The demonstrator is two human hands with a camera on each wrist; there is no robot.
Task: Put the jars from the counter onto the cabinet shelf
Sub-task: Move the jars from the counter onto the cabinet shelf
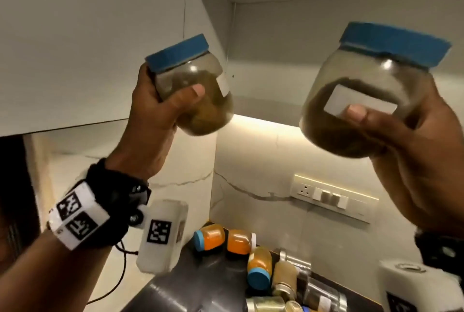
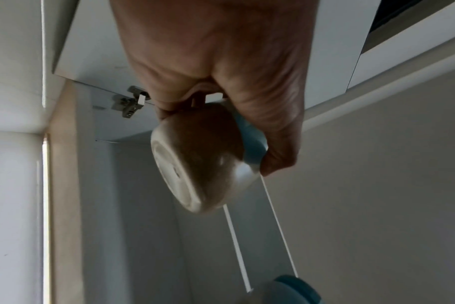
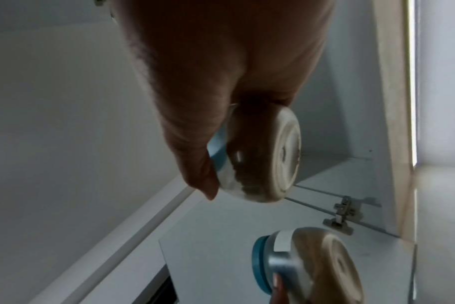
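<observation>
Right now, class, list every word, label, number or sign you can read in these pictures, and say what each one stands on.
No text can be read.
White label on the left jar: appears blank.
White label on the right jar: appears blank.
Black-and-white square code markers on the left wrist band and white box: patterns, not words.
Labels on the counter jars: too small and blurred.

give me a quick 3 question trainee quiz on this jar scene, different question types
1. True or false: each hand holds a clear blue-lidded jar of brown powder.
2. The orange-filled jars lie: A) on the dark counter, B) on the cabinet shelf, C) in a sink.
3. Fill in: both held jars have ___ lids.

Key:
1. True: left hand grips the left jar; right hand grips the right jar.
2. A: orange-filled jars lie on the dark counter.
3. blue
</observation>
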